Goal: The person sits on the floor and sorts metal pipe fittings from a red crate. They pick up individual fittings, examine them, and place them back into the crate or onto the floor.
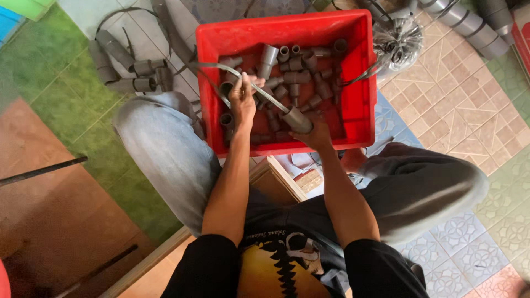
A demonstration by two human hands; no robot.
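Note:
A red plastic crate (358, 94) sits on the floor between my knees, filled with several short grey pipe fittings (295, 69). My left hand (242, 99) is closed on a thin grey strap (212, 66) that arcs across the crate. My right hand (316, 134) grips a larger grey pipe fitting (297, 119) at the crate's near side; the strap runs down to this fitting.
A bundle of grey pipe pieces tied with strap (130, 69) lies on the floor left of the crate. More grey pipes (472, 25) and a clear plastic bag (397, 41) lie at the upper right. A wooden stool edge (279, 176) shows between my legs.

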